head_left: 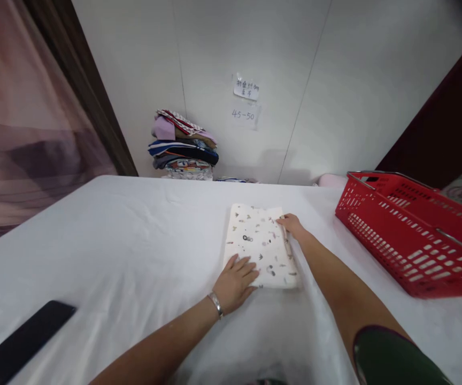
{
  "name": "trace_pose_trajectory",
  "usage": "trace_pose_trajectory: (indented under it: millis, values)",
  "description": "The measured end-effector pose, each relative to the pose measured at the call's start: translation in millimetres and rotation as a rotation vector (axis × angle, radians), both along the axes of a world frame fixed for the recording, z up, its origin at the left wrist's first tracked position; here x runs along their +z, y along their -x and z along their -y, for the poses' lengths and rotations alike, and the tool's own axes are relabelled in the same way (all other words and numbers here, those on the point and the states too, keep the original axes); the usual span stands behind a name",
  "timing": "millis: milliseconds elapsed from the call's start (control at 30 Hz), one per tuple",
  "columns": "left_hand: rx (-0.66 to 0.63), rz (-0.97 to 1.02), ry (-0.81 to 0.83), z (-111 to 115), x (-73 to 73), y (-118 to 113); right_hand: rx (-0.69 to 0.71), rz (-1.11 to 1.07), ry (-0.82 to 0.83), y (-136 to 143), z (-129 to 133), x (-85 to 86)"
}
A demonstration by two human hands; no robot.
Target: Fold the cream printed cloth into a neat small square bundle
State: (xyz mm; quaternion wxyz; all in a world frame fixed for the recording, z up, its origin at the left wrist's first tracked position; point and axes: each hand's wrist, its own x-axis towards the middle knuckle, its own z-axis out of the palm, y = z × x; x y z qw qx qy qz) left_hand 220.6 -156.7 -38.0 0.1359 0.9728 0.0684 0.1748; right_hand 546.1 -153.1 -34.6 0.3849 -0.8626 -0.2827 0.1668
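A folded white cloth [260, 243] printed with small scattered figures lies flat on the white-covered table [135, 235]. My left hand [236, 280], with a silver bangle at the wrist, rests palm down on its near left corner, fingers spread. At the far right edge of the cloth is my right hand [293, 223], its thumb and fingers pinched on that edge. A narrow beige-pink strip shows along the right edge, just below these fingers.
A red plastic basket [399, 235] with metal handles stands on the right. Folded clothes [185, 144] are stacked beyond the far table edge, against the wall. A long black object [26, 342] lies at the near left. Paper notes [245, 101] hang on the wall; a curtain [26, 117] is at left.
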Motion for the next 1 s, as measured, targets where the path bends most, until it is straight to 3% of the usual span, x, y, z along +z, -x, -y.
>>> trace_pose_trajectory:
  millis: [167,400,567,733,867,933,1000]
  values:
    - [-0.033,0.027,-0.059,-1.3,-2.4,2.5,0.029,-0.010,0.041,1.2,5.1,-12.8]
    - [-0.047,-0.032,-0.106,-1.0,-12.1,0.8,0.045,0.103,0.217,0.3,-3.2,-14.8]
    - [-0.054,-0.068,-0.082,0.0,-9.9,2.9,0.092,0.232,0.285,8.8,0.0,-7.5]
    - [-0.060,-0.077,-0.037,7.5,-1.2,2.1,0.124,0.369,0.238,33.7,6.0,10.4]
    - [-0.087,-0.130,-0.052,12.2,-2.2,-4.8,0.331,0.596,0.195,62.8,8.8,13.7]
    - [-0.094,-0.153,-0.066,11.8,-4.4,-6.5,0.426,0.625,0.267,70.9,11.2,7.4]
    - [-0.097,-0.162,-0.076,9.9,-6.8,-6.1,0.421,0.565,0.376,72.3,14.0,-1.0]
